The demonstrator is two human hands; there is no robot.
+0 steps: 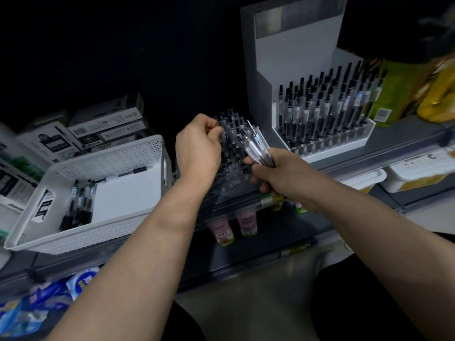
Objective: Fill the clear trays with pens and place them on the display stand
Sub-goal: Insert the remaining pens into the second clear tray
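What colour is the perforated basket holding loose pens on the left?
The basket is white, clearest in the head view.

Single view, head-worn, wide-angle. Faces forward and down along both forearms onto a shelf [384, 150]. Close range: left hand [198, 141] and right hand [273, 168] sit mid-frame, near the lens. White basket [138, 148] at left, display stand [283, 45] upper right, lower shelf [270, 232] below. Frame edges bend and blur.
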